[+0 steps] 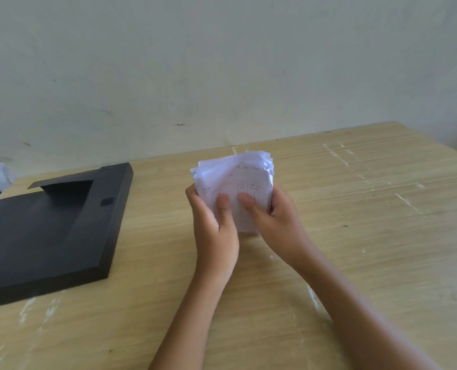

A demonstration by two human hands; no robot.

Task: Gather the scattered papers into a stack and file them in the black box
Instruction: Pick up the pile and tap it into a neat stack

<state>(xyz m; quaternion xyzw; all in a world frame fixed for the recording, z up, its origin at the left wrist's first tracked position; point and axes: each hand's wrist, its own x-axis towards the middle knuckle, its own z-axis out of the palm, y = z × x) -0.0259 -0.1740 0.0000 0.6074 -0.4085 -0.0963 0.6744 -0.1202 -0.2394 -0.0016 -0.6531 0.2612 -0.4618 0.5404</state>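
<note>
Papers [232, 177]: a thick white stack held upright at the middle of the view, above the tabletop; the sheets sit unevenly, top edges fanned and slightly crumpled; faint handwriting and ruled boxes show on the front sheet, too blurred to read.
Left hand [215, 228]: clamped on the stack's left edge, thumb pressed flat on the front sheet.
Right hand [278, 222]: clamped on the right edge, thumb on the front sheet just beside the left thumb; the other fingers are hidden behind the stack.
Box [48, 231]: matte black, flat and angular with bevelled edges, lying on the tabletop at 9 o'clock from the papers, well apart from them; a raised flap stands over a dark recess at its far end, and a small rectangular mark sits on its right rim.
Tabletop [355, 236]: pale wood-grain laminate, streaked with whitish scuffs and scratches.
Wall [222, 62]: dull grey-white plaster with small dark marks.
</note>
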